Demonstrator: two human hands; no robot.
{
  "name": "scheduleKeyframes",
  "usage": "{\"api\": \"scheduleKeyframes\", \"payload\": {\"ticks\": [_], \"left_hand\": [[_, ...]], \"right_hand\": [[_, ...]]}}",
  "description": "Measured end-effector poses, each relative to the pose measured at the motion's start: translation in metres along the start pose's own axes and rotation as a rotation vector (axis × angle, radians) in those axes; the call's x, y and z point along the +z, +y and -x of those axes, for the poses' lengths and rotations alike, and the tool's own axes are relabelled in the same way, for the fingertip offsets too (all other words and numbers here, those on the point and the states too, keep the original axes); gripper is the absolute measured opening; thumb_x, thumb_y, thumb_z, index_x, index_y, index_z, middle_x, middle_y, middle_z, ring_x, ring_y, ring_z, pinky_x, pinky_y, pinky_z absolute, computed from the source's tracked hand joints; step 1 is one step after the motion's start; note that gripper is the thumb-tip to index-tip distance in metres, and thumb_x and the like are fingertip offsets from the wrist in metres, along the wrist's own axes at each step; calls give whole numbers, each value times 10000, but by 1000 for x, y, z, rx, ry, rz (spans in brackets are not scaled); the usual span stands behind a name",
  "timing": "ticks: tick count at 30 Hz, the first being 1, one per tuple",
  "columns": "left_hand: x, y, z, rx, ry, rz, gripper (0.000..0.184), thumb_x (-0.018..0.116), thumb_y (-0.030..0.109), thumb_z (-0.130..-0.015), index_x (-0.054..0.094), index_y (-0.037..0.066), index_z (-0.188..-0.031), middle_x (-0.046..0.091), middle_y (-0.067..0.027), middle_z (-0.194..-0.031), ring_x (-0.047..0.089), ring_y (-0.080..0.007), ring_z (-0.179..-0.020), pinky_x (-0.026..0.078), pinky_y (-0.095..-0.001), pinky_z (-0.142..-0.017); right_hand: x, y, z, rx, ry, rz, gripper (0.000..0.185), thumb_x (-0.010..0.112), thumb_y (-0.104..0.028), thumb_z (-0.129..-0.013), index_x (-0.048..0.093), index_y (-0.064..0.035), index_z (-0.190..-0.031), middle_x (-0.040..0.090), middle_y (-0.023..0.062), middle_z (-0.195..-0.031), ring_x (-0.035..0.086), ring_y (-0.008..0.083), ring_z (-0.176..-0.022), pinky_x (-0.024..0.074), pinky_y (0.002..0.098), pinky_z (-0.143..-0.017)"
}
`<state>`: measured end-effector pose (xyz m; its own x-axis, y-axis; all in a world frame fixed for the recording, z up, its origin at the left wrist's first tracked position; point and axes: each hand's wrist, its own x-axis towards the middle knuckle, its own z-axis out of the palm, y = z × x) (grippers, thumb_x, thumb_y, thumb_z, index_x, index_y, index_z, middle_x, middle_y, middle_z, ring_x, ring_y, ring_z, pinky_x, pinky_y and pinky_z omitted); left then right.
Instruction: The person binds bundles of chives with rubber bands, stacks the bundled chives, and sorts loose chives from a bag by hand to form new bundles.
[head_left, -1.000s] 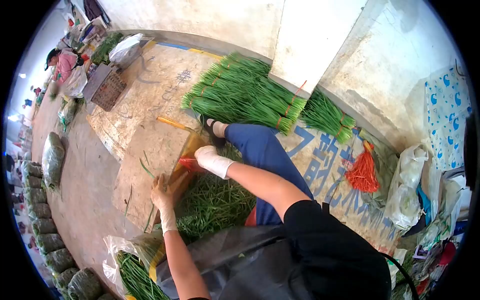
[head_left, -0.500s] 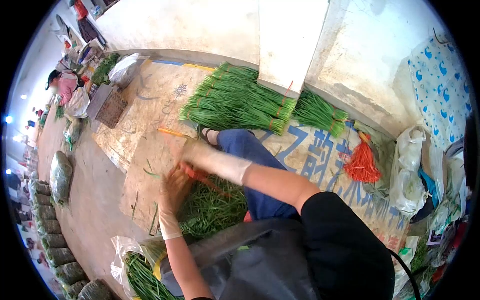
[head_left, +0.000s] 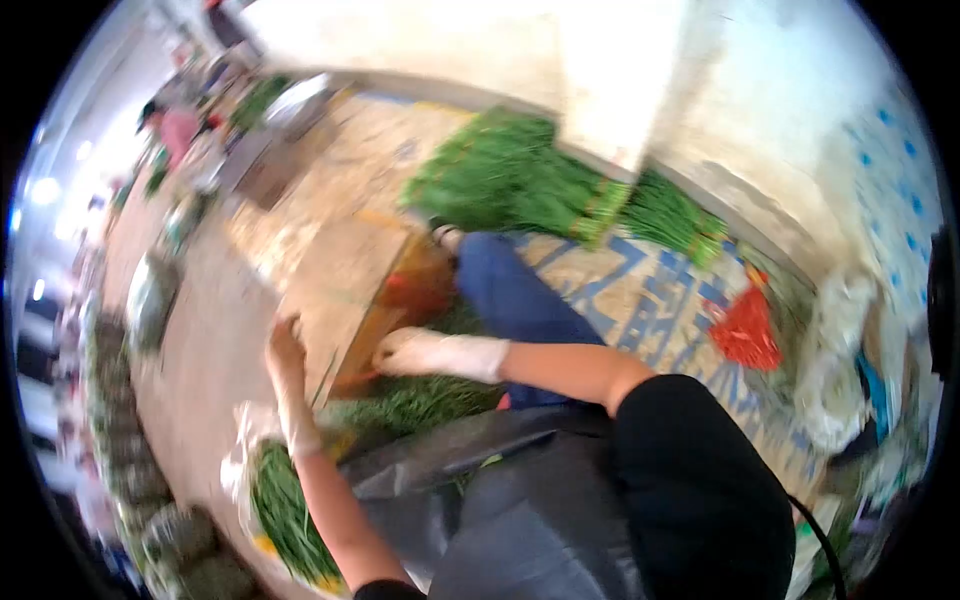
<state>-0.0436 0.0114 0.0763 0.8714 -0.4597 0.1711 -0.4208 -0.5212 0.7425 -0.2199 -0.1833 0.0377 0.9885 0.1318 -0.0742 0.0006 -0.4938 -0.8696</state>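
Note:
My left hand [head_left: 287, 350], in a thin pale glove, is by the left edge of a brown wooden board [head_left: 345, 275]. Its fingers are blurred but look slightly apart, and I see nothing in them. Beside the board's right side is my gloved right hand [head_left: 408, 352], fingers curled in; whatever they hold, if anything, is hidden. Blurred orange-red material [head_left: 418, 285] lies beyond it. Loose green stalks [head_left: 425, 402] lie below my right hand, above the dark apron [head_left: 530, 500] on my lap.
Bundled green stalks [head_left: 510, 180] are stacked along the wall. A bunch of red ties [head_left: 748, 330] lies at the right, near plastic bags [head_left: 835, 360]. An open bag of long green leaves [head_left: 290, 500] stands at lower left. Packed bags [head_left: 125, 430] line the far left; a person [head_left: 178, 130] is farther back.
My hands have moved apart, left hand to the left, right hand lower. Green scraps seen on the board before no longer show there. The view has shifted and blurred.

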Motion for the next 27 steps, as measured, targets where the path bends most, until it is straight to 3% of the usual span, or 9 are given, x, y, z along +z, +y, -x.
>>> {"api": "scheduleKeyframes", "payload": {"ticks": [2,4,8,14,20,22,23,24,27], "left_hand": [[-9,20,-14,0,98,-757,306,421,312,-958,624,124,-1089,675,-162,-834,650,-356,-806,501,-451,-653],[0,18,-50,-188,8,-906,300,436,344,-932,627,133,-1027,667,-166,-885,635,-378,-836,496,-487,-709],[52,-57,-93,115,-90,-1049,290,443,339,-938,624,114,-971,665,-164,-740,661,-335,-714,496,-472,-634],[109,-129,-82,128,-173,-838,288,504,319,-921,591,103,-1091,653,-173,-742,646,-332,-701,497,-453,-605],[60,-63,-46,46,-312,-417,609,514,436,-913,394,73,-1388,544,-221,-1210,560,-303,-1079,460,-424,-877],[14,-51,-15,2,-337,-333,590,491,428,-928,402,67,-1387,521,-204,-1258,530,-294,-1129,437,-410,-919],[-13,-56,-1,-31,-341,-305,581,479,424,-936,406,64,-1386,510,-195,-1282,516,-290,-1154,426,-403,-940],[-39,-64,10,-67,-341,-290,572,468,420,-944,411,61,-1386,499,-186,-1306,501,-285,-1179,414,-396,-961],[-103,-73,54,-246,-291,-287,555,449,411,-958,422,54,-1383,486,-168,-1342,479,-274,-1220,392,-381,-1002]], "right_hand": [[0,4,6,-5,-85,-42,350,540,-331,-858,645,-68,-1063,651,145,-1052,598,317,-1008,456,396,-878],[6,6,4,103,-162,-16,364,539,-346,-868,641,-64,-1075,649,147,-1067,597,308,-1029,458,393,-878],[44,38,-1,125,-244,12,314,532,-322,-849,661,-92,-1019,663,149,-1019,616,319,-983,477,404,-849],[54,59,-14,126,-544,209,335,543,-350,-857,659,-83,-1021,661,171,-991,633,326,-942,492,423,-820],[4,48,-43,147,-213,160,229,541,-232,-778,642,-36,-840,644,197,-816,644,355,-774,518,478,-663],[14,50,-39,25,-100,239,206,553,-197,-732,617,-18,-654,581,181,-616,603,327,-595,493,474,-538],[42,67,-29,-471,337,937,151,575,-167,-647,552,-70,-534,499,143,-513,507,281,-458,412,459,-392],[44,73,-33,-749,399,661,144,580,-180,-592,513,-97,-496,439,96,-465,422,224,-396,316,389,-313],[105,46,-71,-188,-197,465,138,631,-171,-658,722,-86,-718,667,99,-705,622,253,-607,418,414,-437]]}}
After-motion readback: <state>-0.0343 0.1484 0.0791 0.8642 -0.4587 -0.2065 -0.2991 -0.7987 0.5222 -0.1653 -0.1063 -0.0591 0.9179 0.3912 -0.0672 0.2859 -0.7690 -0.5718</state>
